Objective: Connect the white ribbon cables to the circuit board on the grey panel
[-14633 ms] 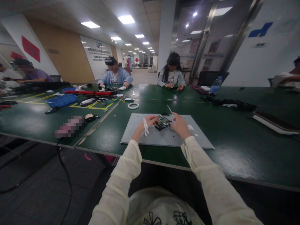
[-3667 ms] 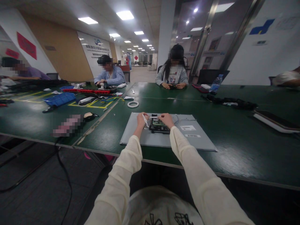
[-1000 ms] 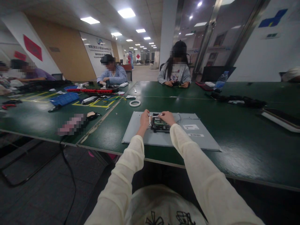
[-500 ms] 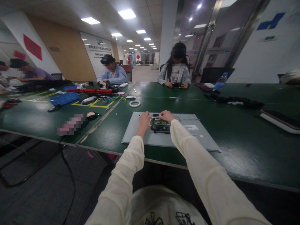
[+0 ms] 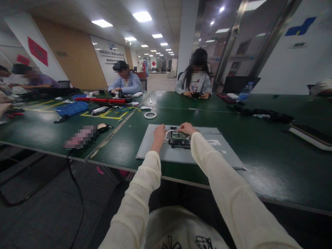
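Observation:
A flat grey metal panel lies on the green table in front of me. On it sits a green circuit board in a black frame. A white cable arches over the board's left side, between my two hands. My left hand, left of the board, is closed with its fingertips pinching the cable. Over the board's far edge, my right hand has its fingers closed on the cable's other end. The exact contact under the right fingertips is hidden.
A white tape roll and a small wrench lie beyond the panel. Left are a blue tray and a mouse-like object. Black cables and a dark-topped device lie right. Co-workers sit across the table.
The view has shifted slightly. My right hand has moved a little, and more of the white cable shows between my hands. The left hand keeps its place.

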`<state>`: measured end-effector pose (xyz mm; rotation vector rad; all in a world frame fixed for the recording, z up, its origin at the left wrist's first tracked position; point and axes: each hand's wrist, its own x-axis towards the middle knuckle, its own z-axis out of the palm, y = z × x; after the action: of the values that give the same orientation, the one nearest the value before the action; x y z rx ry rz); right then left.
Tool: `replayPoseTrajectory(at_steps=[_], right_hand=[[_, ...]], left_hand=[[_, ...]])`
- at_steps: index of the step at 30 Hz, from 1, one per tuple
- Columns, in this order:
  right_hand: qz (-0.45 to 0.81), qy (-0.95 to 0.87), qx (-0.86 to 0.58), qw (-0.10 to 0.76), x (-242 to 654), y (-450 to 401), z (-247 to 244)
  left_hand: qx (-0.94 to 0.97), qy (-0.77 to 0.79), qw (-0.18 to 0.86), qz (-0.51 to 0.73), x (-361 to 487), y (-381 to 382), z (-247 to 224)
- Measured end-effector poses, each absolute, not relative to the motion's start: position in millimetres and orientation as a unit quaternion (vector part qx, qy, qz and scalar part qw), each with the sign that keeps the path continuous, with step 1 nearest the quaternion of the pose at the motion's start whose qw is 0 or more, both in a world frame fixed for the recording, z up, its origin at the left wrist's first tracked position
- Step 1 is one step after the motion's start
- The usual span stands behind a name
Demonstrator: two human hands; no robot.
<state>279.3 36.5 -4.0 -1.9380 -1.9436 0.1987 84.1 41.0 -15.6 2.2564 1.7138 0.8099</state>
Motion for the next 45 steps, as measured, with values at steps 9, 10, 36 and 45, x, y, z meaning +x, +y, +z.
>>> replayPoseTrajectory(at_steps=[9, 10, 36, 45], right_hand=[[0.069, -0.669, -0.693, 0.258, 276, 30, -2], [0.067, -0.667, -0.691, 0.271, 274, 29, -1], [0.098, -0.67, -0.684, 0.272, 275, 9, 22], [0.167, -0.695, -0.571, 0.404, 233, -47, 37]], left_hand=[[0.761, 0.544, 0.082, 0.344, 81, 42, -14], [0.758, 0.529, 0.097, 0.368, 82, 44, -14], [0.702, 0.492, 0.252, 0.449, 91, 53, -22], [0.592, 0.443, 0.381, 0.555, 97, 53, 0]])
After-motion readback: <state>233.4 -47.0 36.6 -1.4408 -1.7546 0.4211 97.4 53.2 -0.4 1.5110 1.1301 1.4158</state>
